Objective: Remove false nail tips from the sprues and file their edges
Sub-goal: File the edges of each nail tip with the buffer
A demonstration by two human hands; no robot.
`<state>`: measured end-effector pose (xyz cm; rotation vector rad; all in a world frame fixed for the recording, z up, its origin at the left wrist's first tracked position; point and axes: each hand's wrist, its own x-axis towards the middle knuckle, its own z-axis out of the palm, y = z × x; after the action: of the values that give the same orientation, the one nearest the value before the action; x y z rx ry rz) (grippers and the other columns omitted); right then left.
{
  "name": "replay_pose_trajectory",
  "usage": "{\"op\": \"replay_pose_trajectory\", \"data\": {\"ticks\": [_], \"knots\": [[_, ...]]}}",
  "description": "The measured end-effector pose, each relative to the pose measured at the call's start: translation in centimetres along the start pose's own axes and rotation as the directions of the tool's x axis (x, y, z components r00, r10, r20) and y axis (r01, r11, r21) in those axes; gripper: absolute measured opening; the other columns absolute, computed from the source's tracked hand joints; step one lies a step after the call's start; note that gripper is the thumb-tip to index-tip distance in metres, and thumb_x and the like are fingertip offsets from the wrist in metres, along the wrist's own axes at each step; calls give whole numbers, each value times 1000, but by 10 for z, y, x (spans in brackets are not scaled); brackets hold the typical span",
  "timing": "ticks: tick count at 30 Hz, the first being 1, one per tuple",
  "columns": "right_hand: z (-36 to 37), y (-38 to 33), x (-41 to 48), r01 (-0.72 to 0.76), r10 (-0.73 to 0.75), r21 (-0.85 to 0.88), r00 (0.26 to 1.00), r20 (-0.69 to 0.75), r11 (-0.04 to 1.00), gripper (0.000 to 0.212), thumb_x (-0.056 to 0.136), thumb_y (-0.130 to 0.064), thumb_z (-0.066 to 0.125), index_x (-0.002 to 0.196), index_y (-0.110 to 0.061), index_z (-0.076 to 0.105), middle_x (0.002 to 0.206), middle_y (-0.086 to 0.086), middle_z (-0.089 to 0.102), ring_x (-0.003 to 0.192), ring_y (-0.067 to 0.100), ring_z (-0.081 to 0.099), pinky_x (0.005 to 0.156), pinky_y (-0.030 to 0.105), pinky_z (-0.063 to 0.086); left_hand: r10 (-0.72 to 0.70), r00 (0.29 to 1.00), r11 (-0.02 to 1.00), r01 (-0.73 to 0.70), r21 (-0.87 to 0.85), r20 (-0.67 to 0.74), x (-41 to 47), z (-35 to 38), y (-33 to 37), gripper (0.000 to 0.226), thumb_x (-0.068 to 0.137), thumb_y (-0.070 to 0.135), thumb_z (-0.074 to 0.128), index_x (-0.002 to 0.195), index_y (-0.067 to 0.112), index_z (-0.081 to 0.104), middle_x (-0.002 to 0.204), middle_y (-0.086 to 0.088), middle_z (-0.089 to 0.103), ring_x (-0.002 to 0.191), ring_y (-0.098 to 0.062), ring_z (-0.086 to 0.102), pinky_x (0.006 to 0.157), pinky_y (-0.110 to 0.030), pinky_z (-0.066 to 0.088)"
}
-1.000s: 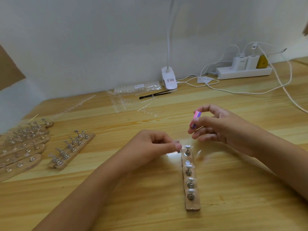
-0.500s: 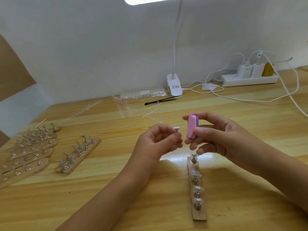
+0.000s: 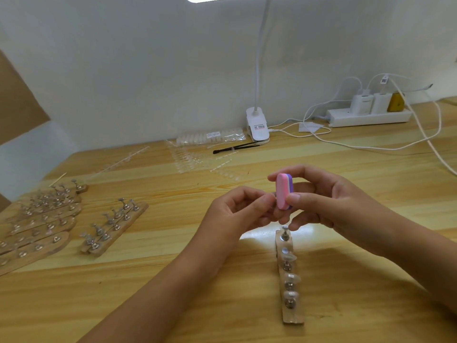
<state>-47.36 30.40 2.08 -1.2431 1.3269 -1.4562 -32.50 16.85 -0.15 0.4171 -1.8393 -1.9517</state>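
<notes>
Head view. Desk point(image 3: 371, 174) carries all stock. Left of frame: stacked wooden stand strips point(image 3: 37, 226), contents too blurred to count. Lower centre: one strip point(image 3: 293, 315) with three clear tips point(image 3: 291, 277) mounted, far stand point(image 3: 285, 234) bare. Upper centre: clear bag point(image 3: 212, 137) holding unused tips; sprues point(image 3: 188, 159) beside it, seemingly with tips attached, so plenty left. Judged stage: filing. Right hand point(image 3: 329, 201) grips pink-purple buffer block point(image 3: 283, 191); left hand point(image 3: 235, 211) fingers pinch one nail tip point(image 3: 273, 194), mostly hidden, against the block's pink face.
</notes>
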Motion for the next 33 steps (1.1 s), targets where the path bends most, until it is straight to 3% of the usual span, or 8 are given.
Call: {"op": "replay_pose_trajectory", "data": {"ticks": [5,10,15,18,22,25,29,33], "knots": [[0,1,0,-4,4,-5,1000,28,1000,28,86,-22,67,114,-25,69,98,9,74,88,20,71,76,23,56,-95,994,983,101,-154,49,3,-3,-1,37,81,29,77,110,8,71,100,-10,74,94,-16,71,84,-21,55],[0,0,-1,-5,7,-16,997,77,1000,25,86,-19,69,111,-17,71,98,12,74,89,21,72,77,24,55,-126,983,960,155,-233,136,3,-4,1,38,83,14,68,120,5,69,105,-13,73,93,-16,70,89,-22,54],[0,1,-1,36,-35,-9,995,91,999,27,88,-19,69,115,-18,70,109,12,73,99,22,71,81,24,55,-90,977,970,129,-204,192,2,-4,4,32,80,28,72,110,20,77,101,-1,76,92,-7,71,87,-18,52],[0,2,-1,52,-52,1,994,95,999,30,87,-23,68,117,-21,70,109,12,73,102,22,70,83,24,55,-42,987,991,61,-119,156,2,-4,4,25,82,35,77,104,24,79,105,0,75,99,-9,70,91,-20,51],[-1,1,-1,47,-49,21,993,107,999,33,88,-25,64,120,-17,69,110,12,72,103,25,69,85,26,55,44,995,998,-40,-42,94,1,-3,1,33,83,43,70,113,31,75,113,0,74,108,-12,67,96,-25,50],[0,0,-2,38,-42,39,992,122,999,34,89,-25,63,121,-16,69,108,13,72,101,24,70,84,25,55,97,993,995,-95,-30,73,-1,-1,0,29,85,42,69,110,29,76,105,3,75,101,-10,68,91,-22,51],[2,-3,-1,49,-59,101,994,97,994,43,86,-28,69,128,-26,62,104,16,72,94,24,71,79,25,56,60,998,997,-60,-42,13,1,-1,-1,30,78,46,69,95,23,79,88,3,71,90,-11,65,88,-24,52],[-1,-6,-1,44,-40,124,999,-31,991,31,81,-35,71,110,-24,63,103,19,73,95,29,72,74,24,58,40,998,998,-42,-56,-38,2,-3,0,34,70,50,72,91,24,80,83,5,68,83,-7,61,83,-20,51]]}}
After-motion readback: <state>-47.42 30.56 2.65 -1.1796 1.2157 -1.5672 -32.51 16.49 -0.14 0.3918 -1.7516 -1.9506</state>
